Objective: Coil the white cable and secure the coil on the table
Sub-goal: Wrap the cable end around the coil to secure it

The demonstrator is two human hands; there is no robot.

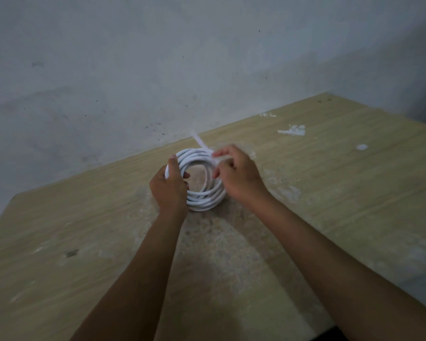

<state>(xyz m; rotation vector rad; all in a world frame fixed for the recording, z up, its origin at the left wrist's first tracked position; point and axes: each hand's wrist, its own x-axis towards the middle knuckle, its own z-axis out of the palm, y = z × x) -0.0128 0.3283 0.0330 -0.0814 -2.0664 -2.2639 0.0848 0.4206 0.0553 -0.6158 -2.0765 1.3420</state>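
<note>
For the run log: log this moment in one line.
left hand grips cable coil | right hand pulls white tie strip | table

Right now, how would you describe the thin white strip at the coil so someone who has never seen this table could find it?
Start at the worn wooden table against the grey wall, then find the round coil of white cable held between both hands. At the coil's far edge, by the right hand, a flat white strip sticks up toward the wall; unlike the round cable loops, it is flat, thin and straight.
</note>
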